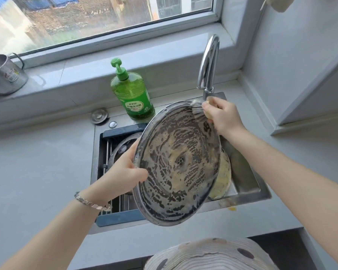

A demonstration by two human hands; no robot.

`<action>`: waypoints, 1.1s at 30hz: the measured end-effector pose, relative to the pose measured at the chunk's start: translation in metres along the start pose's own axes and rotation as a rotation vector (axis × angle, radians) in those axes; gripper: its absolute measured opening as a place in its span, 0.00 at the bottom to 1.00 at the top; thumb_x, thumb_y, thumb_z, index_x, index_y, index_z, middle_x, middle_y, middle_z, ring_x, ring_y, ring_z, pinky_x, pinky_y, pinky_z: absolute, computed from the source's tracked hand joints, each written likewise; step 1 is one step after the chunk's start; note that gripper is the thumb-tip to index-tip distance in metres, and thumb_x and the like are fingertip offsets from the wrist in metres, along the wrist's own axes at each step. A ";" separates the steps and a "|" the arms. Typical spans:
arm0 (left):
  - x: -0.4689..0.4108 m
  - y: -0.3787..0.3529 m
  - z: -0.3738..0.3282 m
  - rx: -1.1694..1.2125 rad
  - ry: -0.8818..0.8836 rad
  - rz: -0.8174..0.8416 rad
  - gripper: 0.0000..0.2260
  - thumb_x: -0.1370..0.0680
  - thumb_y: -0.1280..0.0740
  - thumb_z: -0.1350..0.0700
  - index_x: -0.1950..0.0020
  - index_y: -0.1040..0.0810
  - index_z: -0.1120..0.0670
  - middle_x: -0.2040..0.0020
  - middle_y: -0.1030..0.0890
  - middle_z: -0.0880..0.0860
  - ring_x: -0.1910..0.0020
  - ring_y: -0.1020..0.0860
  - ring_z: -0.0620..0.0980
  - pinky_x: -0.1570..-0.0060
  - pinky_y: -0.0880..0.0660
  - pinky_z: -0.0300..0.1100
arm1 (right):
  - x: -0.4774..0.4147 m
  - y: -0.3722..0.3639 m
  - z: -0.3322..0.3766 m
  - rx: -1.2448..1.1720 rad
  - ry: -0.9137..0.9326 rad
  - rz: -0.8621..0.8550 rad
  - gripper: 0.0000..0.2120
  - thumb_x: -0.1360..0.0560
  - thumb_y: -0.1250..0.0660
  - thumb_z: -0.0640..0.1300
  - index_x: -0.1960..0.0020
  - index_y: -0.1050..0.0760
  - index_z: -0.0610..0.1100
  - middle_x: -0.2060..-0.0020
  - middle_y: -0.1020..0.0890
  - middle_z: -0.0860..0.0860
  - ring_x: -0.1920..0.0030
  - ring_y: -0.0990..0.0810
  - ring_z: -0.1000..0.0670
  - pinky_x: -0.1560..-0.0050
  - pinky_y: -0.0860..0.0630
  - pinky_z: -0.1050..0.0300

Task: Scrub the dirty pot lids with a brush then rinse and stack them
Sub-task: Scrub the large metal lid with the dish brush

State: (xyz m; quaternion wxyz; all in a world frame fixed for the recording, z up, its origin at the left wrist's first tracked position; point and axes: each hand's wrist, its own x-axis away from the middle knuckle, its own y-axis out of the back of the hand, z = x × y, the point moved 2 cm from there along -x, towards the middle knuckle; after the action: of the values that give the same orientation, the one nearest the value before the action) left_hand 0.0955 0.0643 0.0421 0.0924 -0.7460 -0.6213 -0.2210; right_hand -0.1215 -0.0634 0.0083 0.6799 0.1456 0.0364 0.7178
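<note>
Two grips: left grip [125,170] pinches the lid [176,164], right grip [222,117] clutches the brush [196,110] at its far rim.

Window [86,22]: wide pane in a pale frame across the top; rubble and greenery outside.
Light: daylight through the window; soft glare on the sill.
Sill [105,61]: pale glossy ledge; metal mug [5,74] at its left end.
Wall [291,55]: plain pale grey, at the right.
Countertop [37,162]: light grey, around an inset stainless sink [248,184].
Faucet [209,61]: chrome gooseneck behind the sink.
Detergent bottle [133,94]: green, pump-topped, left of the faucet.
</note>
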 end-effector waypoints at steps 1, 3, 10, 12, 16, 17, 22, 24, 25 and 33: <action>-0.001 0.001 -0.002 -0.035 -0.006 -0.001 0.35 0.38 0.40 0.67 0.38 0.33 0.35 0.54 0.17 0.44 0.50 0.19 0.53 0.46 0.23 0.57 | 0.003 -0.006 0.012 0.053 0.063 0.034 0.11 0.26 0.37 0.55 0.49 0.27 0.50 0.56 0.24 0.57 0.53 0.27 0.54 0.47 0.29 0.56; -0.002 0.007 -0.005 -0.075 -0.024 -0.020 0.34 0.38 0.40 0.66 0.39 0.33 0.35 0.55 0.17 0.41 0.51 0.19 0.50 0.48 0.22 0.53 | 0.014 -0.015 0.035 0.168 0.163 0.097 0.16 0.24 0.37 0.54 0.39 0.26 0.51 0.50 0.22 0.57 0.48 0.25 0.55 0.47 0.29 0.61; 0.014 0.027 -0.005 0.198 -0.030 -0.082 0.33 0.45 0.36 0.71 0.44 0.26 0.47 0.57 0.16 0.52 0.58 0.17 0.51 0.62 0.20 0.44 | -0.004 0.005 -0.001 0.095 -0.019 0.057 0.16 0.26 0.35 0.52 0.41 0.25 0.47 0.54 0.25 0.57 0.49 0.27 0.52 0.37 0.28 0.47; 0.015 0.028 0.001 0.311 -0.020 -0.124 0.31 0.43 0.37 0.73 0.43 0.27 0.51 0.56 0.17 0.56 0.59 0.17 0.55 0.63 0.19 0.48 | -0.001 0.009 -0.026 0.067 -0.107 0.061 0.19 0.24 0.35 0.48 0.35 0.27 0.42 0.51 0.24 0.53 0.47 0.26 0.50 0.39 0.28 0.49; 0.012 0.028 0.008 0.380 -0.027 -0.259 0.30 0.42 0.38 0.72 0.44 0.27 0.50 0.55 0.17 0.56 0.58 0.17 0.56 0.61 0.19 0.52 | 0.024 0.008 -0.071 0.069 -0.297 0.077 0.21 0.23 0.35 0.47 0.32 0.30 0.43 0.45 0.23 0.50 0.47 0.24 0.49 0.48 0.24 0.53; 0.011 0.028 0.009 0.386 -0.024 -0.295 0.30 0.42 0.38 0.72 0.44 0.27 0.49 0.53 0.18 0.56 0.57 0.18 0.56 0.59 0.19 0.52 | 0.030 0.005 -0.078 0.034 -0.332 0.080 0.19 0.23 0.36 0.46 0.33 0.29 0.44 0.48 0.23 0.51 0.51 0.24 0.51 0.56 0.25 0.59; 0.002 0.027 0.013 0.373 0.008 -0.430 0.31 0.41 0.37 0.71 0.41 0.28 0.49 0.48 0.19 0.58 0.56 0.19 0.55 0.50 0.27 0.57 | 0.061 0.000 -0.095 -0.002 -0.553 0.192 0.07 0.22 0.38 0.49 0.47 0.26 0.48 0.61 0.25 0.47 0.72 0.30 0.54 0.78 0.39 0.66; -0.001 0.025 0.014 0.430 0.032 -0.470 0.26 0.35 0.38 0.75 0.43 0.27 0.52 0.51 0.19 0.58 0.59 0.19 0.55 0.57 0.22 0.51 | 0.064 0.007 -0.097 -0.227 -0.717 0.143 0.13 0.23 0.37 0.53 0.54 0.26 0.43 0.64 0.27 0.45 0.80 0.38 0.56 0.82 0.45 0.68; -0.002 0.023 0.015 0.482 0.060 -0.483 0.22 0.31 0.41 0.76 0.44 0.27 0.55 0.55 0.20 0.58 0.62 0.19 0.54 0.64 0.20 0.46 | 0.064 0.011 -0.097 -0.360 -0.757 0.095 0.15 0.25 0.35 0.54 0.56 0.27 0.42 0.64 0.26 0.44 0.82 0.41 0.58 0.83 0.46 0.69; -0.025 -0.008 0.030 0.732 0.296 -0.314 0.14 0.27 0.44 0.72 0.43 0.27 0.67 0.52 0.18 0.63 0.56 0.19 0.58 0.56 0.19 0.47 | 0.059 0.026 -0.080 -0.617 -0.782 0.070 0.10 0.28 0.32 0.42 0.65 0.29 0.43 0.79 0.25 0.51 0.85 0.38 0.59 0.85 0.48 0.70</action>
State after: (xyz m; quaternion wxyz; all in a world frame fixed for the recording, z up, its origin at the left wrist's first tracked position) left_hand 0.0911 0.0564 0.0030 0.4048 -0.5205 -0.7449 -0.1020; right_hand -0.1694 0.0044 -0.0517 0.6295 0.1973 -0.4402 0.6091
